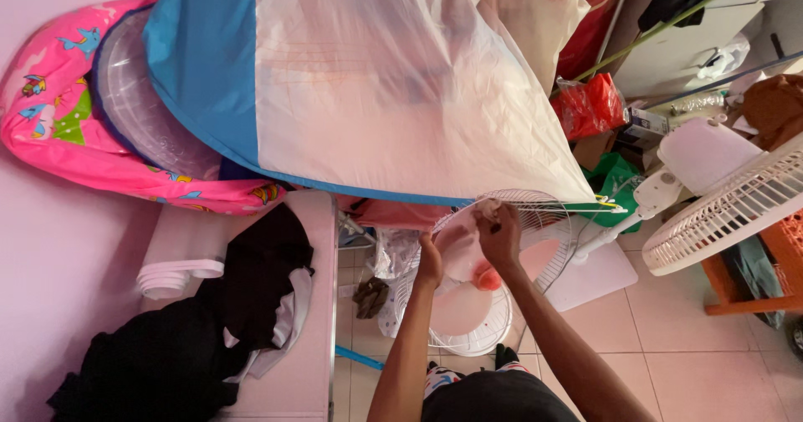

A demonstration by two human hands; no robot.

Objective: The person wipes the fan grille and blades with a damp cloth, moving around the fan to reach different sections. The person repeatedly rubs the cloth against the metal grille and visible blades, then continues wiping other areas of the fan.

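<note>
Head view, looking down: your right hand (499,231) is curled shut, fingers pinched on a small pale cloth (488,209) pressed at the top rim of a white wire fan guard (548,221). Your left hand (430,259) sits just at nine o'clock from it, fingers loosely bent against a translucent pink fan blade (460,250); whether it truly grips the blade or only steadies it cannot be told. At six o'clock from the right hand, the blade's reddish hub (488,279) shows, and below that lies a second round white guard (458,322) on the tiled floor (694,363).

From the hands toward three o'clock, the fan's white stand and motor housing (669,184) lie tipped over, and beyond them another white fan grille (736,213) leans beside an orange crate (782,246). At one o'clock sit red plastic bags (590,104) and a green bag (615,184).

Directly at twelve o'clock a large white and blue fabric sheet (376,79) hangs over the fan parts. At ten o'clock a pink inflatable ring (58,129) leans on the wall. At eight o'clock a white surface (305,338) carries black clothing (192,330) and a stack of white rings (171,276).
</note>
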